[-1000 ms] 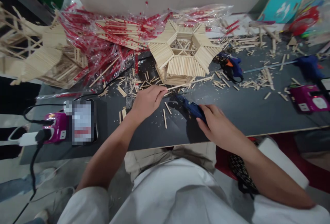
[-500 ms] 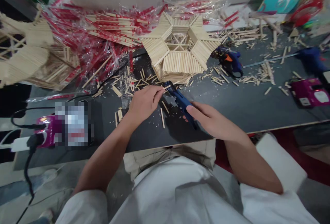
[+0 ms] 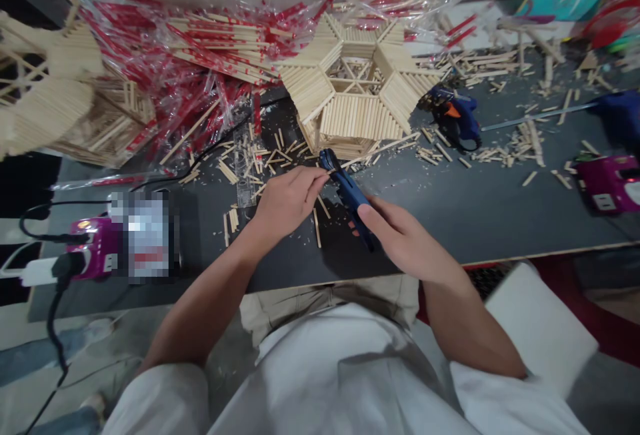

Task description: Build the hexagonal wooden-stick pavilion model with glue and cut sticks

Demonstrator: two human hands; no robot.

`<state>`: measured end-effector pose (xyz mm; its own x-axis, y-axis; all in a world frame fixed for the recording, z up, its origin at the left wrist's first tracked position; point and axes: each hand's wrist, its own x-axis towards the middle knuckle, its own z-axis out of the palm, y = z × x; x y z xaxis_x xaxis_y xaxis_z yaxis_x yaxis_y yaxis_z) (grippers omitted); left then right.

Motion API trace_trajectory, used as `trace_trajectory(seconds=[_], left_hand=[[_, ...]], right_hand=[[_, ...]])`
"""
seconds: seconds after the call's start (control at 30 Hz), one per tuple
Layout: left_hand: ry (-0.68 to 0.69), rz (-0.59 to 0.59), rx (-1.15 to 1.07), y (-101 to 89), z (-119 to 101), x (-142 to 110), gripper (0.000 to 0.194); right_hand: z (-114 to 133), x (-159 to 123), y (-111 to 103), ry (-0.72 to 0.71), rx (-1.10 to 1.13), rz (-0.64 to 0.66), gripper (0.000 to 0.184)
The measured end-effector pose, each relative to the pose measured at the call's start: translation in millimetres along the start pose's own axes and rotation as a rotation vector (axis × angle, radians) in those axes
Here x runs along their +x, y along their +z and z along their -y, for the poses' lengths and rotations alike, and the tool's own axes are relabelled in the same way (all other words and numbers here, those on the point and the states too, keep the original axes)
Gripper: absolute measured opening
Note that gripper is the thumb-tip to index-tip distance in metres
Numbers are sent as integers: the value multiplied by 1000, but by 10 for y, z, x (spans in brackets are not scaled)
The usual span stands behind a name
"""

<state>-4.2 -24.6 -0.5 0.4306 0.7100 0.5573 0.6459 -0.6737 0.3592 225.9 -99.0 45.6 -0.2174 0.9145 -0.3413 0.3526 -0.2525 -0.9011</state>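
Note:
My left hand (image 3: 290,205) is pinched round a thin wooden stick (image 3: 329,172), of which only a short end shows past the fingertips. That end meets the dark head of a blue hand cutter (image 3: 350,191). My right hand (image 3: 400,235) is wrapped round the cutter's handles, thumb on top. Just beyond the tool stands a star-shaped structure (image 3: 357,118) built from rows of wooden sticks, with an open hexagon in its middle. Loose cut sticks (image 3: 317,227) lie on the dark table (image 3: 280,261) below my hands.
Red-and-clear plastic wrappers (image 3: 200,101) with sticks are heaped at the back left. Another stick structure (image 3: 65,101) stands at the far left. A glue gun (image 3: 455,115) lies right of the star among scraps. Purple power sockets (image 3: 95,246) with cables sit left; another purple socket (image 3: 607,181) sits right.
The cutter's head has turned slightly and sits over the stick's end; less of the stick shows past my left fingers. My view has shifted a little. Both hands keep their hold.

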Motion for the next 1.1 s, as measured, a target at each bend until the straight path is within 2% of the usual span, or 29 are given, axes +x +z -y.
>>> trace_trajectory(seconds=[0.47, 0.87, 1.1], left_hand=[[-11, -6, 23, 18, -16, -18, 25], [-7, -20, 42, -5, -41, -4, 25], [5, -59, 6, 24, -81, -20, 20]], right_hand=[[42, -39, 60, -103, -185, -52, 47], [22, -38, 111, -152, -208, -88, 48], [-31, -114, 142, -159, -149, -149, 40]])
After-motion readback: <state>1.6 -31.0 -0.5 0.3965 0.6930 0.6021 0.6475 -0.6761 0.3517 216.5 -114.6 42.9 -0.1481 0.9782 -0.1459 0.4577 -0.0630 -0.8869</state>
